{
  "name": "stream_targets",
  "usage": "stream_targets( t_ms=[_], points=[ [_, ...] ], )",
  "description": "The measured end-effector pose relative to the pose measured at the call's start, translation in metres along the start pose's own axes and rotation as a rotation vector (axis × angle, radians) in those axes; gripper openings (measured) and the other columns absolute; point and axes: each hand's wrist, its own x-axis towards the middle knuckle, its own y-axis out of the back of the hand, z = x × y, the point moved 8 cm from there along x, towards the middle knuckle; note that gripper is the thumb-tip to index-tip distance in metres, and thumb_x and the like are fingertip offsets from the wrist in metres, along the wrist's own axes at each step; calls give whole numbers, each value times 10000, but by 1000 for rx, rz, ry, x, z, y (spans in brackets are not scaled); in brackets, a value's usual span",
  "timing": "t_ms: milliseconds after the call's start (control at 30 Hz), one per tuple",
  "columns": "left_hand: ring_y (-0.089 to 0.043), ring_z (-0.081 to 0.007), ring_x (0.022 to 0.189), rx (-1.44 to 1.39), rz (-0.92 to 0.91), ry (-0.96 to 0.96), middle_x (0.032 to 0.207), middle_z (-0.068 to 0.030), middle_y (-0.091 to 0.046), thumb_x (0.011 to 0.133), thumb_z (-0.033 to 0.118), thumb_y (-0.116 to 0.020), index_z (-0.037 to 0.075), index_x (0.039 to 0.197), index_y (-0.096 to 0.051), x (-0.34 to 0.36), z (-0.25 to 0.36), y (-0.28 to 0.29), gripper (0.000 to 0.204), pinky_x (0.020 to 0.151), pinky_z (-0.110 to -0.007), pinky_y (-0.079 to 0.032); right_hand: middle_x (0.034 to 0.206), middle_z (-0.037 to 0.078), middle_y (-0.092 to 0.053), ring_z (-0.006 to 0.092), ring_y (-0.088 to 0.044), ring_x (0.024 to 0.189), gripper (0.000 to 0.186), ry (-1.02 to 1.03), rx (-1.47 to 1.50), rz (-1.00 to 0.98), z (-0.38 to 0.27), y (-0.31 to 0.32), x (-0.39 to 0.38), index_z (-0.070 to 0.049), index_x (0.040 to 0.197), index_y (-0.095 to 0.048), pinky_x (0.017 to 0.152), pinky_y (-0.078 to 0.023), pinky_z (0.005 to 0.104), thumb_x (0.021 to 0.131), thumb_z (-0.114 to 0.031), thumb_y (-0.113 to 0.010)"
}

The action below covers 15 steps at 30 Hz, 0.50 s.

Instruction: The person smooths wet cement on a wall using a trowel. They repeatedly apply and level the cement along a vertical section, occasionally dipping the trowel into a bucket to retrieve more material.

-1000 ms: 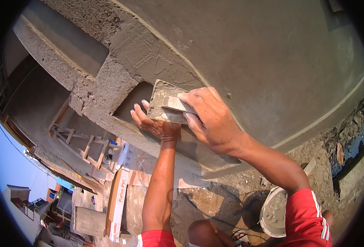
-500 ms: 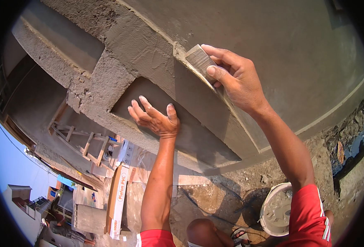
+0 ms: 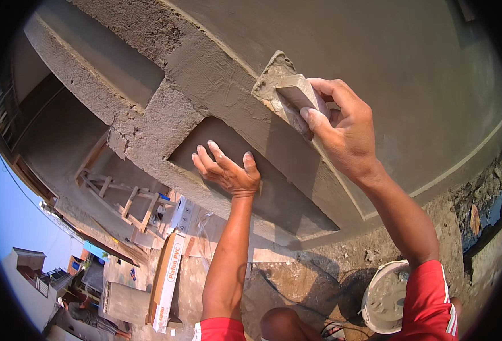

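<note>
My right hand (image 3: 345, 133) is closed on the pale block handle of a mortar-smeared float (image 3: 271, 77), held at the raised edge of the grey plastered band that runs diagonally across the wall (image 3: 410, 85). My left hand (image 3: 230, 173) is down and left of the float, fingers spread and slightly bent, holding nothing, at a dark rectangular recess (image 3: 285, 207) in the render. Whether its palm presses on the surface I cannot tell.
A bucket of wet mortar (image 3: 384, 298) stands on rough ground at lower right, cables beside it. A long white-and-brown carton (image 3: 166, 284) lies lower left. Timber frames (image 3: 146, 213) are behind the ledge. Another person (image 3: 77, 312) is at the far lower left.
Since a second ago my right hand and the float have moved up and right, uncovering my left hand. Since half a second ago the float has tipped, showing more of its mortar-coated plate.
</note>
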Motion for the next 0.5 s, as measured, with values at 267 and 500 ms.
stream_targets(
  t_ms=[267,500],
  points=[
    [-221,-470,1381,-21,-2,3,1461,-232,-281,950,628,-380,-37,1440,-348,2,6,-1,826,1099,-594,-212,956,129,-536,265,-543,880,276,349,-397,212,-54,-72,48,-11,1011,-566,664,-539,372,762,-10,-683],
    [-224,-476,1380,-26,25,-10,1464,-234,-276,952,617,-384,-13,1458,-331,-3,2,0,810,1098,-590,-212,955,143,-560,286,-553,901,318,375,-320,-136,-50,-91,-5,7,1042,-570,705,-552,376,740,19,-670]
  ],
)
